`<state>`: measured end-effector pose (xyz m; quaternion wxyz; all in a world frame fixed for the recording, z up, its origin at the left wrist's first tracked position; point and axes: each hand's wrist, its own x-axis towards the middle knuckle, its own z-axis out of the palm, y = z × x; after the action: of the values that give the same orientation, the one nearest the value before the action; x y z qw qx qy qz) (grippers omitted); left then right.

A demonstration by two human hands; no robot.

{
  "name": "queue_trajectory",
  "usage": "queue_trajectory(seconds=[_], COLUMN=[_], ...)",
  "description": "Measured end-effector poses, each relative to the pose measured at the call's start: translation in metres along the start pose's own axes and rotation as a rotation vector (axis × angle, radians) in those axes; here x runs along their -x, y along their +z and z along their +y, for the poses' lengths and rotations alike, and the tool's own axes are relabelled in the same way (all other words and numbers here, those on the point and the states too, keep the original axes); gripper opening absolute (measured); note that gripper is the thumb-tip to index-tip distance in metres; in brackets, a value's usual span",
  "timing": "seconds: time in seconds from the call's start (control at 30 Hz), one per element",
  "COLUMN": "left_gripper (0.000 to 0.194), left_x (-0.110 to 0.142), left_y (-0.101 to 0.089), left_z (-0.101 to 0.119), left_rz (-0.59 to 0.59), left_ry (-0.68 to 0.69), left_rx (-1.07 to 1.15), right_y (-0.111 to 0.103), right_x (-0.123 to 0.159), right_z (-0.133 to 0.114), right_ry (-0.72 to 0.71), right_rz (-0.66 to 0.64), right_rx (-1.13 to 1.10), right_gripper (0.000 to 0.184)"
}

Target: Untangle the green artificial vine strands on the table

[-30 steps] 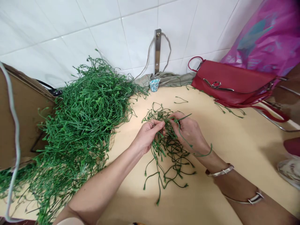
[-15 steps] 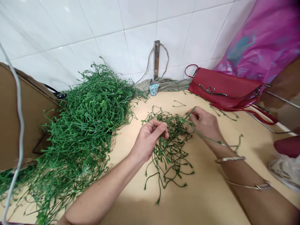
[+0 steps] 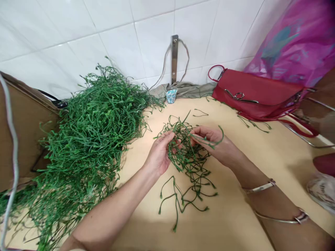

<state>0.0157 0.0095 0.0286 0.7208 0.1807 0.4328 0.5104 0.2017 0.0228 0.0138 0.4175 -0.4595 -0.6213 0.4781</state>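
Observation:
A loose tangle of thin green artificial plant stems [image 3: 191,164] lies on the cream tabletop [image 3: 230,212], with its strands trailing toward me. My left hand [image 3: 158,153] is shut on strands at the tangle's near left. My right hand [image 3: 213,141] pinches a stem from the same tangle, and the stem's curved end sticks up past my fingers. A much larger heap of the same green stems [image 3: 89,132] sits to the left, apart from my left hand. A thin bangle [image 3: 260,187] and a second bangle [image 3: 282,219] circle my right forearm.
A red handbag [image 3: 251,92] and a pink plastic bag [image 3: 288,42] stand at the right. A small cup of blue-white bits [image 3: 171,95] sits on grey cloth [image 3: 190,90] below a metal bracket [image 3: 174,59] on the tiled wall. A cardboard box [image 3: 23,129] stands at the left.
My right hand has moved left, closer to my left hand, and now holds a stem nearer the tangle. The long stem that ran out to the right is drawn in.

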Motion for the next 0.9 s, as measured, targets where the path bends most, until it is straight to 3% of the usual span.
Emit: queue_trajectory(seconds=[0.13, 0.47, 0.67, 0.9], left_gripper=[0.019, 0.033, 0.037, 0.034], left_x=[-0.001, 0.002, -0.002, -0.008], left_y=[-0.001, -0.005, -0.008, -0.013], left_z=[0.002, 0.003, -0.007, -0.009], left_rz=[-0.037, -0.105, -0.219, -0.198], left_ry=[0.012, 0.032, 0.106, 0.236], left_rx=[-0.048, -0.063, -0.311, -0.444], right_y=[-0.001, 0.003, 0.010, 0.011], right_x=[0.002, 0.005, 0.006, 0.005], right_z=[-0.004, -0.008, -0.013, -0.015], right_ry=[0.014, 0.020, 0.007, 0.065], right_rz=[-0.028, -0.082, -0.022, -0.027], right_rx=[-0.075, -0.194, -0.172, -0.142], right_gripper=[0.039, 0.035, 0.037, 0.037])
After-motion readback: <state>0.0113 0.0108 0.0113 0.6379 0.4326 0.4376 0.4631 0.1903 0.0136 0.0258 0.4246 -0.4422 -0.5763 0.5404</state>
